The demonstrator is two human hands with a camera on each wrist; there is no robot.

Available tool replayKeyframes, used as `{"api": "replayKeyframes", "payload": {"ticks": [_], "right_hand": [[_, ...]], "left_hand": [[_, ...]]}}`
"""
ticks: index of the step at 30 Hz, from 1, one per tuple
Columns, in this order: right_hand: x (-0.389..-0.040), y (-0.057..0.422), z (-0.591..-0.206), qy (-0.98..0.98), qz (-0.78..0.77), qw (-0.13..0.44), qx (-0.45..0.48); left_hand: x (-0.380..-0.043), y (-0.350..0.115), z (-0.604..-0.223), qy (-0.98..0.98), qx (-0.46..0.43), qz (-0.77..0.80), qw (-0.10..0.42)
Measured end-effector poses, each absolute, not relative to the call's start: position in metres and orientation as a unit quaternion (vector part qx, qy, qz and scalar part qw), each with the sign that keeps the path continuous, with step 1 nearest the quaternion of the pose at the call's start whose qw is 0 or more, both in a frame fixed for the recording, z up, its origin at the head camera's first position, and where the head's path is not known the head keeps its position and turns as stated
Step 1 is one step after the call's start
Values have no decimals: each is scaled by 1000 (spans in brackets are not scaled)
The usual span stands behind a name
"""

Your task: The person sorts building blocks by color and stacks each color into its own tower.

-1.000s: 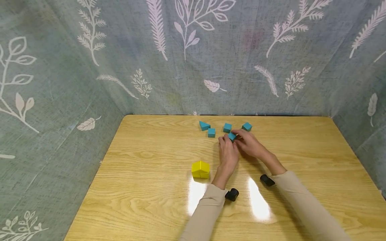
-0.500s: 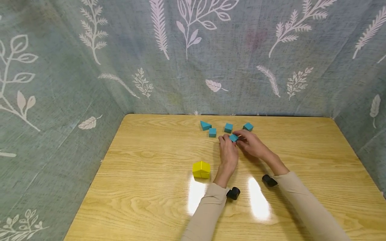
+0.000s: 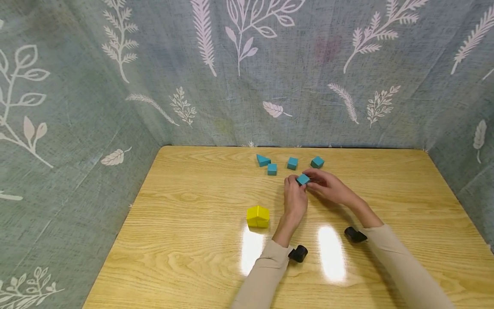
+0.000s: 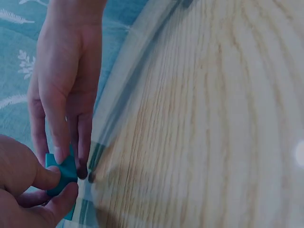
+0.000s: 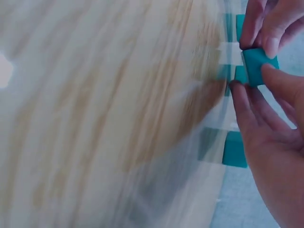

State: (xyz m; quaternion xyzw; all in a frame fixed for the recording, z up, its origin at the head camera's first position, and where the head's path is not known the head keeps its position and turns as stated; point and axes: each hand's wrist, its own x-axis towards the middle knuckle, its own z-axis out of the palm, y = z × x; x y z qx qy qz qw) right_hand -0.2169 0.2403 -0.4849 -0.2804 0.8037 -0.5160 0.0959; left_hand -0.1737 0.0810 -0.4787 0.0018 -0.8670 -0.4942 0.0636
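Between both hands, a blue cube is held over the far half of the table. My left hand pinches its near left side; in the left wrist view the thumb presses one face of the cube. From the right, my right hand grips the same cube with thumb and fingertips. Part of the cube is hidden by the fingers. Behind the hands lie a blue cube, another blue cube, a third blue cube and a blue triangular block.
A yellow five-sided block shape with seams stands left of my left forearm. The wooden table ends at the back against a leaf-patterned cloth, which also hangs along both sides. Black wrist cameras jut from the sleeves.
Both hands have shifted slightly right and nearer to me, carrying the blue cube with them. More of the cube's top shows now. The other blocks rest where they were.
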Motion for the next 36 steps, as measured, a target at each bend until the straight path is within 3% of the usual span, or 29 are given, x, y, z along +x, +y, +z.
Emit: {"api": "replayKeyframes", "payload": {"ticks": [12, 29, 36], "right_hand": [[-200, 257, -486, 768, -566, 134, -269], [-173, 265, -480, 762, -557, 116, -309], [-164, 261, -481, 763, -557, 124, -303]], "left_hand": [[-155, 74, -478, -853, -58, -519, 25], [-129, 62, -475, -854, -116, -506, 28], [-120, 53, -473, -852, -118, -510, -6]]}}
